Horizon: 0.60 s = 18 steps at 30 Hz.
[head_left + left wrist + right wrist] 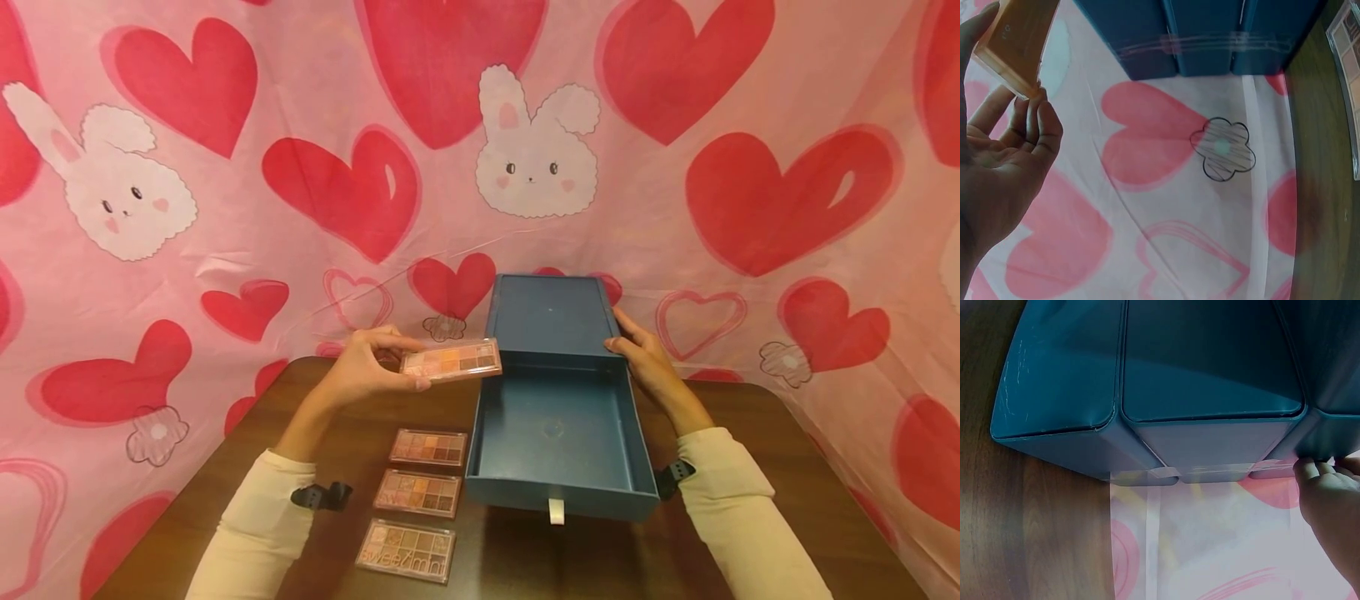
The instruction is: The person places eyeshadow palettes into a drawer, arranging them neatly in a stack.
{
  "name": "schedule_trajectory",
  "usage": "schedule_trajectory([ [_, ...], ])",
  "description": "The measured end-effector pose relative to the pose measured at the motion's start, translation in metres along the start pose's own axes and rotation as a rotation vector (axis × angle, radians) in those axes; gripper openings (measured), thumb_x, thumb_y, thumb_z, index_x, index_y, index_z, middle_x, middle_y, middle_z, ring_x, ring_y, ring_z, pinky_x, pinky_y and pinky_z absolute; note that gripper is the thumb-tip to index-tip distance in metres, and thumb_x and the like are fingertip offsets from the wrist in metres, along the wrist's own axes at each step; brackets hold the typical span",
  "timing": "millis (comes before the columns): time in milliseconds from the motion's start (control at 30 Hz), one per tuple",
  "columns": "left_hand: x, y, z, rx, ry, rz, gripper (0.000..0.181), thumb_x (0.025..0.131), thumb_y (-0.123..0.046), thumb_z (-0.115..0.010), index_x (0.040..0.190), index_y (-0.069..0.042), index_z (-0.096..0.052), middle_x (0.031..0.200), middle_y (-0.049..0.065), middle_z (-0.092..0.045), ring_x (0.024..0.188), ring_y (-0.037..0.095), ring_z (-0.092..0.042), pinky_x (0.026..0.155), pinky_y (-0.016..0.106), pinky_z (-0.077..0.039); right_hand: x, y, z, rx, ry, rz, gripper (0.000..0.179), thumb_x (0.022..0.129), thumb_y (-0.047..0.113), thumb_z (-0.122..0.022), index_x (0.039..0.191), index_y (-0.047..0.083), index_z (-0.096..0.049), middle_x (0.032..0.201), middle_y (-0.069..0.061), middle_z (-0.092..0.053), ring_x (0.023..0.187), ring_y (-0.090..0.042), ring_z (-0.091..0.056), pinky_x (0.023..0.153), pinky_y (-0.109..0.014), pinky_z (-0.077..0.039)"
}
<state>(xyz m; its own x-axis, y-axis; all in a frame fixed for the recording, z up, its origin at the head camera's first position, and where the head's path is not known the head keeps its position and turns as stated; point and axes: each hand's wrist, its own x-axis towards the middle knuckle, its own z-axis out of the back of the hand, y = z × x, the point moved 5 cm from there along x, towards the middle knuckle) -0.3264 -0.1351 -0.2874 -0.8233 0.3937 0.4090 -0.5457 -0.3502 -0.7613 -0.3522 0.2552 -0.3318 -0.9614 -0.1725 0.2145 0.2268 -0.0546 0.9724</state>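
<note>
My left hand pinches an eyeshadow palette between thumb and fingers, raised beside the blue drawer box. In the left wrist view the palette is tilted, its orange-looking underside showing. My right hand grips the box's right edge, the thumb on its top front corner. The drawer is pulled out toward me, with a bare floor and a pale pull tab. In the right wrist view, fingertips of the right hand touch the blue box.
On the brown table, left of the drawer, lie three more palettes in a column: a reddish one, a middle one and a lighter one with lettering. A pink cloth with hearts and rabbits hangs behind.
</note>
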Motion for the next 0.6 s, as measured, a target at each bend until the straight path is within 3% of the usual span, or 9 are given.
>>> schedule_trajectory([
  [300, -0.002, -0.016, -0.012, -0.001, 0.012, -0.011, 0.046, 0.068, -0.009, -0.092, 0.111, -0.003, -0.078, 0.082, 0.007, -0.06, 0.075, 0.011, -0.059, 0.073, 0.028, -0.056, 0.001, 0.002, 0.0, -0.014, -0.011, -0.014, 0.074, 0.097, 0.008, -0.046, 0.162, 0.006, -0.012, 0.172, -0.014, -0.011, 0.148, -0.029, -0.025, 0.098, -0.004, -0.041],
  [600, -0.002, -0.026, -0.032, -0.018, 0.036, -0.022, 0.047, 0.066, -0.013, -0.093, 0.109, -0.003, -0.079, 0.08, 0.012, -0.056, 0.074, 0.019, -0.053, 0.065, 0.025, -0.05, 0.0, 0.002, -0.002, 0.025, 0.008, 0.011, 0.074, 0.097, 0.006, -0.045, 0.162, 0.003, -0.009, 0.172, -0.018, -0.007, 0.146, -0.026, -0.027, 0.095, -0.002, -0.042],
])
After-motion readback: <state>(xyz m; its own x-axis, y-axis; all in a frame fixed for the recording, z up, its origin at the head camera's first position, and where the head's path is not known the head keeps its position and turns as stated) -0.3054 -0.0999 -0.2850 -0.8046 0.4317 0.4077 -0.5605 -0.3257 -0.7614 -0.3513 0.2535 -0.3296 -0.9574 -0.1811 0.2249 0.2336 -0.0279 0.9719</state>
